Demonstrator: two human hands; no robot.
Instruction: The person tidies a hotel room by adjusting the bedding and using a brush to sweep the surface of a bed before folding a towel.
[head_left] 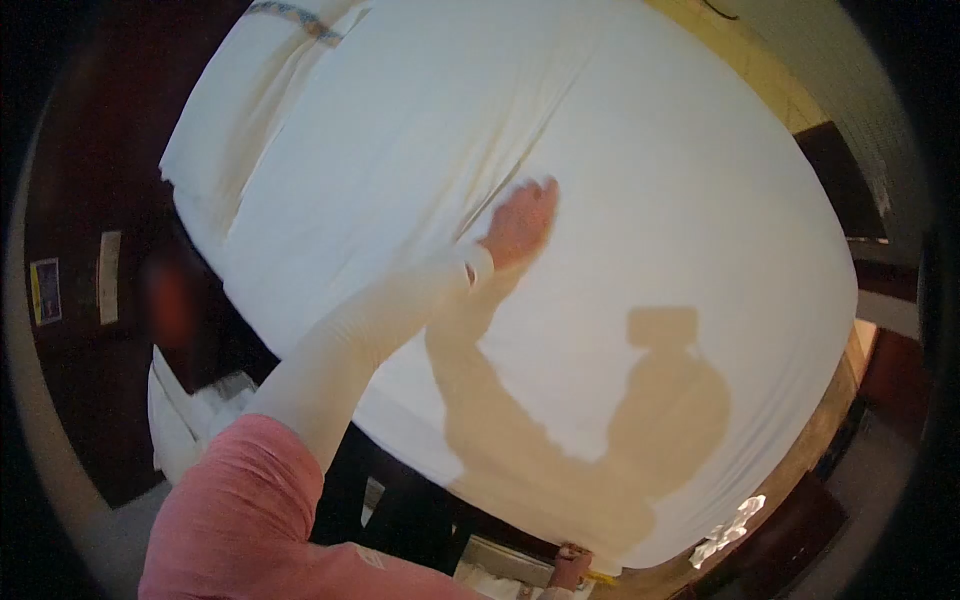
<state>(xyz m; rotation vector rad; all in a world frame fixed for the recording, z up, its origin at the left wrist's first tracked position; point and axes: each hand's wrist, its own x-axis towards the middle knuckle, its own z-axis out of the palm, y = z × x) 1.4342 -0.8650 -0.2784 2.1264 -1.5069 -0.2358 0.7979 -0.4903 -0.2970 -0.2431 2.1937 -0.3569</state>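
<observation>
A white sheet [720, 200] covers the bed, with long creases running across its upper middle. My left hand [522, 222] rests on the sheet beside one of these creases, palm down with its fingers stretched out and nothing in them. The left arm wears a white inner sleeve under a pink short sleeve. At the bottom of the view, by the near edge of the bed, my right hand [572, 566] shows small with its fingers curled. What it holds, if anything, I cannot make out. A small yellow thing [602, 578] lies just beside it.
A crumpled white wrapper-like piece [728, 532] lies near the bed's lower right edge. Folded white cloth with a patterned band [298, 20] is at the upper left. Dark furniture [100, 180] stands at the left. My head and arm cast a shadow on the sheet.
</observation>
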